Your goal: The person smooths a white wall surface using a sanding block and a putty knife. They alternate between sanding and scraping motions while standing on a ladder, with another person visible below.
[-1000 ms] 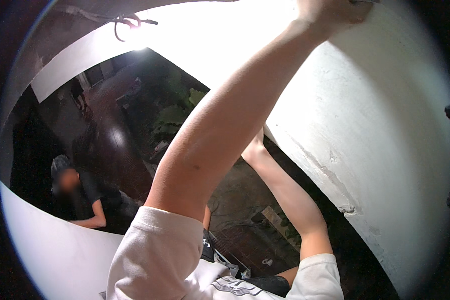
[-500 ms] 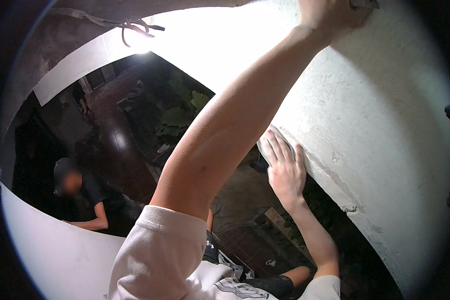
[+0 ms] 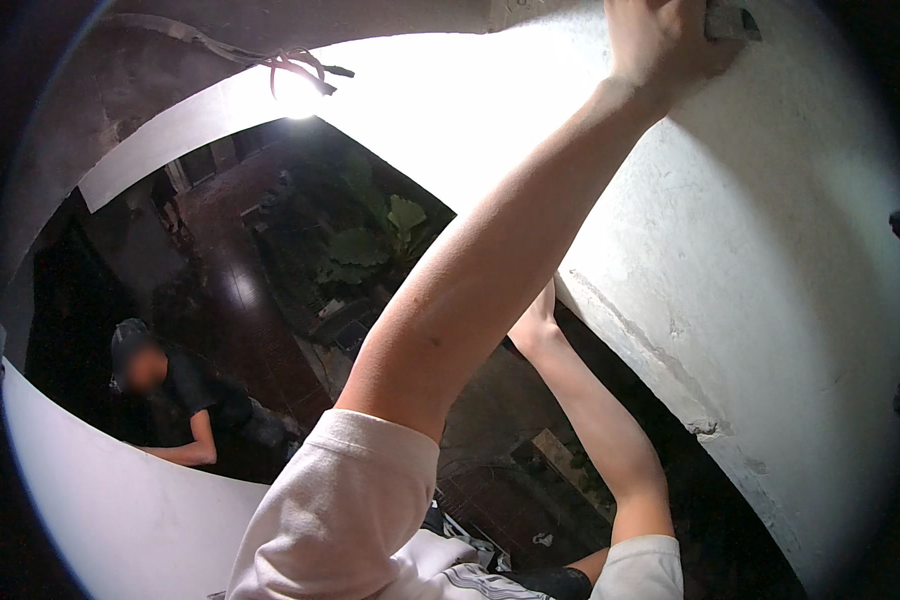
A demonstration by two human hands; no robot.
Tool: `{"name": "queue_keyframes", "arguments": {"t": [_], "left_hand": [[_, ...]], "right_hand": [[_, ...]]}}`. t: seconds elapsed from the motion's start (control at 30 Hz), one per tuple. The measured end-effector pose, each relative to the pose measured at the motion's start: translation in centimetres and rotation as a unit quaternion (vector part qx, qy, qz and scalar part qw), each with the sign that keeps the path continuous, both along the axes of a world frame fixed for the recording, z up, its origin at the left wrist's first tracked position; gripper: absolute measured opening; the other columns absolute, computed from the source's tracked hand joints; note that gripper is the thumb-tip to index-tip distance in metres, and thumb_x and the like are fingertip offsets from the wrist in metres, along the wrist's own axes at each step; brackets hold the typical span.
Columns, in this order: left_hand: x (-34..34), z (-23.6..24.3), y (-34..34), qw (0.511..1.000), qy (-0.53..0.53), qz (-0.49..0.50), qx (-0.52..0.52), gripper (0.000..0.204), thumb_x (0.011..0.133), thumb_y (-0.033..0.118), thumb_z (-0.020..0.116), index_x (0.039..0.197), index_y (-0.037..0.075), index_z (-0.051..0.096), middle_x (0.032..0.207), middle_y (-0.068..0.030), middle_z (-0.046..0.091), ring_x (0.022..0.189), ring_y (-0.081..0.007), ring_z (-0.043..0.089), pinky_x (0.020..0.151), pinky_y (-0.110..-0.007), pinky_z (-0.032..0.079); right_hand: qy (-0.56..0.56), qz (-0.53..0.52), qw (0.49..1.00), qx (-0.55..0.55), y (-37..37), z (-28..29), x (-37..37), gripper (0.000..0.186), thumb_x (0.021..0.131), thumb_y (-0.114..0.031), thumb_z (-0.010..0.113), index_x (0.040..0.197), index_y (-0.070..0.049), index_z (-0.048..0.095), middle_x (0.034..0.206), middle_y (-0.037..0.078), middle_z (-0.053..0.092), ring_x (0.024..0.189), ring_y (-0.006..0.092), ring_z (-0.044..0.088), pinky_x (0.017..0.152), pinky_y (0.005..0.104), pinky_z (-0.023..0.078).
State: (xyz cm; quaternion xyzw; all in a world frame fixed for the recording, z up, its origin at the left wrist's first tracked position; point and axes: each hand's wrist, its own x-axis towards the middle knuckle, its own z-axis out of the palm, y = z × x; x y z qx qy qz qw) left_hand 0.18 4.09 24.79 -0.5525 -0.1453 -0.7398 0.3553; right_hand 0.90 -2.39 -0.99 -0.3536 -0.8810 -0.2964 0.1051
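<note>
High in view my left hand [image 3: 658, 45] reaches across to a pale plastered surface [image 3: 780, 210], its fingers partly cut off by the upper edge. It is closed on a small flat grey block [image 3: 734, 23] held against that surface; its exact kind is unclear. My left forearm passes in front of my right hand [image 3: 536, 312], which shows only by its wrist and back, beside the lower edge of the plaster. The fingers of that hand are hidden.
A curved white panel [image 3: 130, 490] runs along the lower left, with a person in dark clothes [image 3: 195, 405] behind it. A bright lamp [image 3: 298, 98] shines near hanging cables [image 3: 310, 70]. Far below lie leafy plants [image 3: 370, 245] and a wooden board [image 3: 560, 455]. The plaster's edge is chipped.
My right hand, formerly flat with fingers showing by the plaster's edge, has moved left behind my left forearm. My left hand and the grey block sit slightly lower in view.
</note>
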Motion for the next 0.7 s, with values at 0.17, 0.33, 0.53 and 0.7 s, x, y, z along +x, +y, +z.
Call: {"name": "queue_keyframes", "arguments": {"t": [0.17, 0.33, 0.53, 0.7], "left_hand": [[0.2, 0.0, 0.1, 1.0, -0.019, 0.024, 0.005, 0.036, 0.076, 0.025, 0.076, 0.089, 0.009, 0.046, 0.07, -0.0117, 0.061, 0.058, -0.0303, 0.063, 0.051, -0.041, 0.05], [0.2, 0.0, 0.0, 1.0, -0.011, -0.006, 0.006, 0.036, 0.076, 0.026, 0.077, 0.088, 0.009, 0.047, 0.071, -0.0121, 0.062, 0.059, -0.0305, 0.063, 0.051, -0.042, 0.05], [0.1, -0.2, 0.2, 1.0, -0.008, 0.008, 0.006, 0.037, 0.075, 0.024, 0.078, 0.088, 0.009, 0.048, 0.071, -0.0122, 0.061, 0.06, -0.03, 0.062, 0.052, -0.042, 0.05], [0.2, -0.1, 0.4, 1.0, -0.006, 0.009, 0.013, 0.036, 0.075, 0.024, 0.077, 0.088, 0.008, 0.048, 0.071, -0.0121, 0.061, 0.061, -0.0301, 0.062, 0.053, -0.042, 0.049]], "right_hand": [[0.014, 0.016, 1.0, 0.005, -0.5, -1.0, 2.2, 0.045, 0.093, -0.032, 0.049, 0.132, -0.008, 0.052, 0.137, 0.003, 0.051, 0.134, 0.0159, 0.037, 0.119, 0.0363, 0.014], [-0.041, -0.045, 0.994, 0.087, -3.0, -4.0, 9.2, 0.069, 0.085, -0.042, 0.059, 0.146, -0.023, 0.034, 0.155, -0.01, 0.023, 0.141, 0.0061, 0.023, 0.121, 0.039, 0.006], [-0.031, -0.041, 0.996, 0.074, -3.9, -4.3, 10.9, 0.073, 0.079, -0.035, 0.067, 0.145, -0.025, 0.038, 0.155, -0.008, 0.025, 0.139, 0.0077, 0.028, 0.12, 0.0397, 0.01], [-0.063, -0.052, 0.99, 0.118, -2.0, -1.6, 5.1, 0.064, 0.088, -0.044, 0.054, 0.146, -0.022, 0.036, 0.154, -0.009, 0.027, 0.141, 0.0084, 0.024, 0.121, 0.0368, 0.01]]}}
